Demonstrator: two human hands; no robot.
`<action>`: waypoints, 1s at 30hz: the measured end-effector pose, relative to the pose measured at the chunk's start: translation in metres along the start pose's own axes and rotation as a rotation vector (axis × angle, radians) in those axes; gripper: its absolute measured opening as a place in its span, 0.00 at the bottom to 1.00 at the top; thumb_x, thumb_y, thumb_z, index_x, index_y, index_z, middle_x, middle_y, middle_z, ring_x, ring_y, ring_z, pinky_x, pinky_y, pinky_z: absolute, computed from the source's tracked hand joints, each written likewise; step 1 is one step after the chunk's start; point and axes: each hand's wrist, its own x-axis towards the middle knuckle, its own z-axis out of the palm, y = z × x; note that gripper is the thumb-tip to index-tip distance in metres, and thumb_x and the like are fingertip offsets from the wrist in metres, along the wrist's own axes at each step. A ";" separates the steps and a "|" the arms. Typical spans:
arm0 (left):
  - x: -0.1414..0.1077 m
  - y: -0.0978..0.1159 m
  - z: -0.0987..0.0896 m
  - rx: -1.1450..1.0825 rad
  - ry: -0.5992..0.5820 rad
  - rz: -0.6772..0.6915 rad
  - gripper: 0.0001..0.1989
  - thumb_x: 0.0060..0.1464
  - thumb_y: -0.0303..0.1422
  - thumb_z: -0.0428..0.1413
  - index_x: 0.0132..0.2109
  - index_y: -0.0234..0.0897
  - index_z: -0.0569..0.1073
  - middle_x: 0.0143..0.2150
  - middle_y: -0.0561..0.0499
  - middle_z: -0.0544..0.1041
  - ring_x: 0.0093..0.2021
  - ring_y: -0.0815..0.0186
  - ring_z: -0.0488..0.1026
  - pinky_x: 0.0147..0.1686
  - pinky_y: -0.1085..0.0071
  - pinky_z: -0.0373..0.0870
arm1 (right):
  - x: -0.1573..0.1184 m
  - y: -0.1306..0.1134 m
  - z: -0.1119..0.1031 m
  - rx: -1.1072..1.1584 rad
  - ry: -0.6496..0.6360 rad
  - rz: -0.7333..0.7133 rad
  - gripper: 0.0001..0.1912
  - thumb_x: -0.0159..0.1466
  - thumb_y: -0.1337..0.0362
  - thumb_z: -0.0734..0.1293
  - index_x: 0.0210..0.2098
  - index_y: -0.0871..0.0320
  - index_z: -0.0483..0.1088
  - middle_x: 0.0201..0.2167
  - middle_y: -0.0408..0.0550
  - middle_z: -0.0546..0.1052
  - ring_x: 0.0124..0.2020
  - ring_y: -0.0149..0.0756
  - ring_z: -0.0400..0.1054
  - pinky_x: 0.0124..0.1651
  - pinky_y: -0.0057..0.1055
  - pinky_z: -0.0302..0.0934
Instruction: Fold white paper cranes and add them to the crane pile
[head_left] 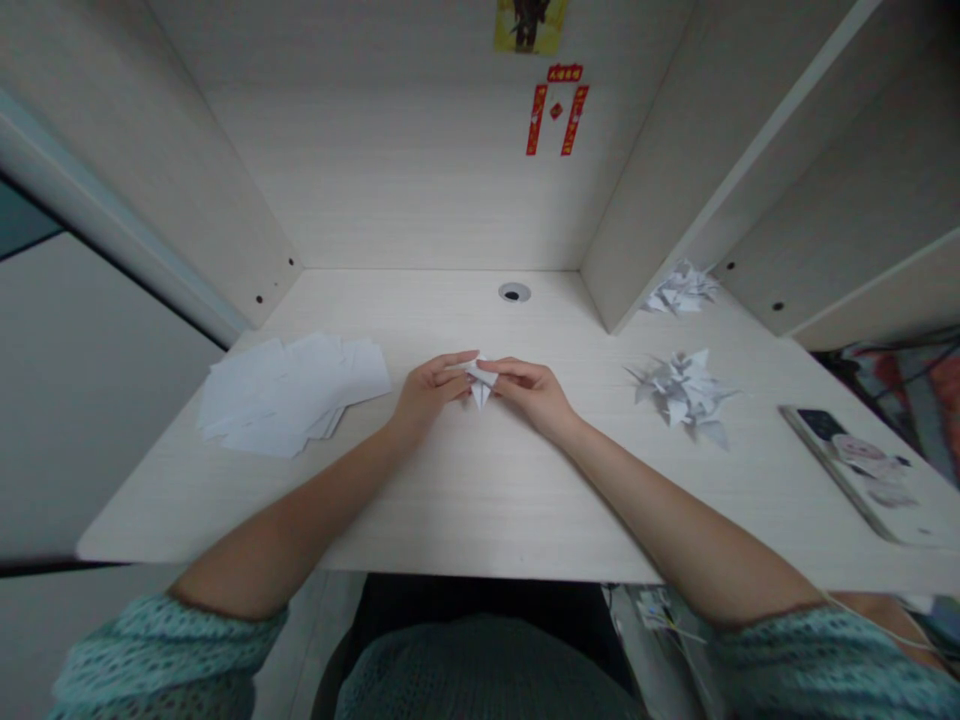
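Both hands meet over the middle of the desk around a small piece of folded white paper (481, 392), whose pointed end faces toward me. My left hand (431, 392) pinches its left side between thumb and fingers. On the other side, my right hand (534, 388) grips the upper right part, fingers on top and thumb below. The fingertips cover much of the paper's upper folds. To the left lies a spread stack of white paper sheets (281, 395). A heap of folded white paper cranes (684, 390) sits to the right.
Another heap of folded paper (681, 290) lies behind the upright divider (637, 230). A phone in a decorated case (862, 475) rests at the desk's right. A round cable hole (514, 292) is near the back panel, which carries red paper strips (537, 120).
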 end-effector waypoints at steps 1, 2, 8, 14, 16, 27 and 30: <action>0.000 0.000 0.000 -0.002 0.003 -0.004 0.26 0.44 0.37 0.63 0.51 0.36 0.74 0.36 0.47 0.81 0.37 0.64 0.77 0.44 0.64 0.72 | 0.000 0.001 0.000 0.030 0.010 0.023 0.14 0.53 0.60 0.72 0.40 0.51 0.77 0.40 0.47 0.78 0.40 0.34 0.71 0.46 0.34 0.63; 0.001 0.000 0.000 0.000 0.007 -0.006 0.25 0.44 0.37 0.63 0.50 0.36 0.74 0.37 0.46 0.81 0.38 0.64 0.77 0.45 0.64 0.72 | 0.000 0.001 -0.001 0.055 0.022 0.038 0.15 0.51 0.60 0.73 0.39 0.51 0.78 0.40 0.47 0.79 0.40 0.35 0.71 0.46 0.34 0.64; 0.001 -0.001 -0.001 0.073 -0.006 0.023 0.21 0.43 0.39 0.64 0.45 0.35 0.78 0.40 0.45 0.81 0.40 0.61 0.77 0.43 0.64 0.73 | 0.001 0.001 -0.004 0.075 0.057 0.063 0.11 0.48 0.60 0.75 0.33 0.51 0.79 0.39 0.46 0.80 0.42 0.36 0.72 0.51 0.37 0.63; 0.000 0.003 -0.002 0.166 0.043 0.069 0.17 0.40 0.38 0.65 0.40 0.38 0.80 0.42 0.46 0.80 0.43 0.58 0.77 0.47 0.62 0.71 | 0.002 0.003 -0.004 0.089 0.101 0.162 0.12 0.46 0.60 0.76 0.31 0.53 0.79 0.34 0.46 0.81 0.38 0.37 0.74 0.49 0.38 0.64; 0.000 0.004 -0.002 0.200 0.044 0.076 0.15 0.40 0.37 0.65 0.38 0.38 0.80 0.42 0.47 0.80 0.43 0.58 0.77 0.48 0.62 0.71 | 0.003 0.004 -0.004 0.112 0.126 0.174 0.12 0.45 0.61 0.76 0.30 0.54 0.79 0.32 0.46 0.81 0.35 0.35 0.74 0.47 0.36 0.65; 0.002 0.003 -0.004 0.208 0.002 0.057 0.12 0.41 0.36 0.64 0.37 0.38 0.81 0.38 0.48 0.81 0.39 0.61 0.77 0.42 0.66 0.72 | 0.004 0.004 -0.007 0.095 0.143 0.196 0.12 0.43 0.61 0.77 0.28 0.56 0.79 0.30 0.46 0.81 0.31 0.34 0.74 0.43 0.35 0.66; 0.004 -0.001 -0.003 0.138 0.021 0.009 0.16 0.39 0.38 0.66 0.38 0.37 0.80 0.38 0.47 0.81 0.37 0.63 0.77 0.41 0.66 0.72 | 0.004 0.003 -0.005 0.100 0.139 0.202 0.12 0.43 0.62 0.77 0.28 0.55 0.79 0.30 0.46 0.81 0.32 0.35 0.74 0.44 0.35 0.66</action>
